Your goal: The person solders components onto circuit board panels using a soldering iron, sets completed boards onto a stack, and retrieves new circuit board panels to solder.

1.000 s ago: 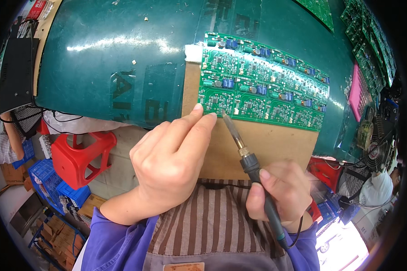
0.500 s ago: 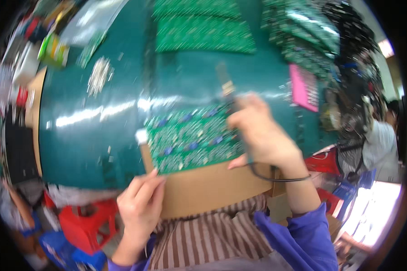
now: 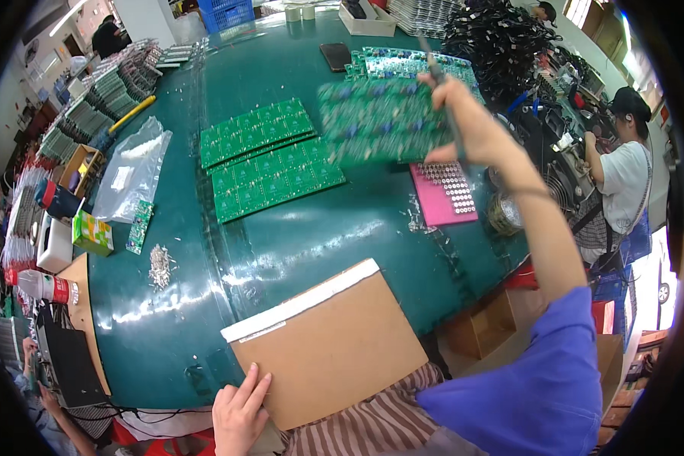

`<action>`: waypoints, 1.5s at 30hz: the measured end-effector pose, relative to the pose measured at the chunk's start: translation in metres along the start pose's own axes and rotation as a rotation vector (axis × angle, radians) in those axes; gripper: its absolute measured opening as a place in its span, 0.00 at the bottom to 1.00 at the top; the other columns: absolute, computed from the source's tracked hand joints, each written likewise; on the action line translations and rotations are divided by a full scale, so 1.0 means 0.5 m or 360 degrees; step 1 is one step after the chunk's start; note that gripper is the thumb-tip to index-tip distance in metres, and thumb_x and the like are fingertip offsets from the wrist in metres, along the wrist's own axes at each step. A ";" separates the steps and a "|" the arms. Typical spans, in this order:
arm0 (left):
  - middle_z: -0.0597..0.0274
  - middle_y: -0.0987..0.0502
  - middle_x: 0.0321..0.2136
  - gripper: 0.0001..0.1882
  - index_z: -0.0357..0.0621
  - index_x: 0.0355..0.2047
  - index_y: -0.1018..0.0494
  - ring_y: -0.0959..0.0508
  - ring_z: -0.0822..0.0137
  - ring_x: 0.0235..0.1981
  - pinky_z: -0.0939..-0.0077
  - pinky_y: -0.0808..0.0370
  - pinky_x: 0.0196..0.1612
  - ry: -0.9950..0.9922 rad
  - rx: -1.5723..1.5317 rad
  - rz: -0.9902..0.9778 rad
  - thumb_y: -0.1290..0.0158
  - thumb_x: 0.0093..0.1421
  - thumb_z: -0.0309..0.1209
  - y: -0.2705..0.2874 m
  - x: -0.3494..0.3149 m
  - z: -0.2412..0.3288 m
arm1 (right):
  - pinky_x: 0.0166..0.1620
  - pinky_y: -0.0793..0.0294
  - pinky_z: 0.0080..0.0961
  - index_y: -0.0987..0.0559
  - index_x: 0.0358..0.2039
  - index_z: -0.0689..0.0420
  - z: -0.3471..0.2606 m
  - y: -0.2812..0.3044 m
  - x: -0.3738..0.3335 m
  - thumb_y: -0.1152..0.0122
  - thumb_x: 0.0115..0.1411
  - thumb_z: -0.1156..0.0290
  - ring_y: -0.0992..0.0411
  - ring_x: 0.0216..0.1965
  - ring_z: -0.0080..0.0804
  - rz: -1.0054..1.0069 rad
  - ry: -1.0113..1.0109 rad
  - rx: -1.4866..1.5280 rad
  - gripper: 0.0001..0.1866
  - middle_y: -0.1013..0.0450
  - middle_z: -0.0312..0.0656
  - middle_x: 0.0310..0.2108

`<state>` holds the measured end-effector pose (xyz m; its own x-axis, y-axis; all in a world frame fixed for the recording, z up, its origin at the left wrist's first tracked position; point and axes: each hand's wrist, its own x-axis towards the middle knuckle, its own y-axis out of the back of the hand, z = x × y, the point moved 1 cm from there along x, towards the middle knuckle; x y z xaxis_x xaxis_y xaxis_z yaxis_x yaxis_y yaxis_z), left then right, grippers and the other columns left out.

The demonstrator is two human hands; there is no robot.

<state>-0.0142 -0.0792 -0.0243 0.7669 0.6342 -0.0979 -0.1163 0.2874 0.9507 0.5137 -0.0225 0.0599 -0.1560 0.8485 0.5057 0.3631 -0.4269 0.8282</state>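
Observation:
My right hand (image 3: 467, 118) is raised over the far right of the green table. It grips a populated green circuit board panel (image 3: 380, 125), blurred by motion, and a soldering iron (image 3: 436, 72) whose tip points away from me. My left hand (image 3: 241, 410) rests its outstretched fingers on the near left edge of a brown cardboard sheet (image 3: 334, 346). This sheet lies tilted at the table's near edge, with a white strip along its far side. Behind the raised panel lie other populated boards (image 3: 403, 61). Two bare-looking green panels (image 3: 277, 178) lie left of it.
A pink block (image 3: 438, 216) carries rows of small metal rounds. Small metal parts (image 3: 159, 266) lie in a pile at left, near a narrow circuit board (image 3: 140, 228) and a plastic bag (image 3: 133, 167). Black cables (image 3: 486, 45) heap at the back right. A co-worker (image 3: 623, 159) sits at right.
My right hand has lifted the populated panel off the cardboard and carried it far and right, still with the soldering iron. My left hand stays at the cardboard's edge. The view has shifted.

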 end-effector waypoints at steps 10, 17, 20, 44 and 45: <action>0.51 0.20 0.40 0.18 0.38 0.41 0.22 0.22 0.61 0.33 0.74 0.28 0.39 -0.0053 -0.0592 0.0565 0.41 0.48 0.29 0.096 0.112 -0.033 | 0.59 0.35 0.40 0.42 0.41 0.56 0.204 0.109 0.082 0.18 0.31 0.68 0.40 0.62 0.57 -0.0472 -0.0401 -0.0266 0.42 0.37 0.54 0.59; 0.66 0.23 0.31 0.08 0.33 0.39 0.25 0.29 0.82 0.28 0.85 0.34 0.32 0.0643 -0.1656 0.0964 0.46 0.58 0.19 0.029 0.227 -0.101 | 0.50 0.32 0.42 0.39 0.45 0.51 0.211 0.083 0.068 0.20 0.36 0.63 0.32 0.46 0.54 -0.0448 -0.0283 -0.0303 0.40 0.31 0.50 0.41; 0.64 0.21 0.35 0.11 0.33 0.43 0.26 0.25 0.78 0.33 0.83 0.30 0.38 0.0584 -0.1783 0.0882 0.44 0.59 0.21 0.017 0.256 -0.113 | 0.56 0.36 0.42 0.38 0.46 0.51 0.205 0.075 0.056 0.21 0.37 0.65 0.35 0.51 0.54 -0.0381 -0.0217 -0.0322 0.39 0.33 0.49 0.44; 0.58 0.20 0.38 0.15 0.31 0.44 0.26 0.20 0.72 0.35 0.80 0.24 0.39 0.0482 -0.2126 0.1311 0.46 0.63 0.32 0.261 0.409 -0.161 | 0.36 0.24 0.19 0.40 0.39 0.54 -0.162 -0.170 0.155 0.33 0.52 0.80 0.26 0.31 0.20 0.0370 -0.0443 0.1399 0.23 0.26 0.50 0.42; 0.58 0.20 0.37 0.15 0.31 0.43 0.25 0.20 0.72 0.35 0.79 0.24 0.39 0.0413 -0.2121 0.1391 0.45 0.62 0.31 0.265 0.420 -0.183 | 0.36 0.23 0.20 0.40 0.39 0.54 -0.151 -0.188 0.180 0.33 0.52 0.80 0.26 0.34 0.21 0.0451 -0.0443 0.1357 0.23 0.27 0.50 0.43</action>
<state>0.0739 0.1575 0.0542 0.0694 0.9887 0.1327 -0.9820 0.0911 -0.1655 0.3961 0.0702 0.0460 0.2262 0.8394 0.4942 0.9214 -0.3490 0.1709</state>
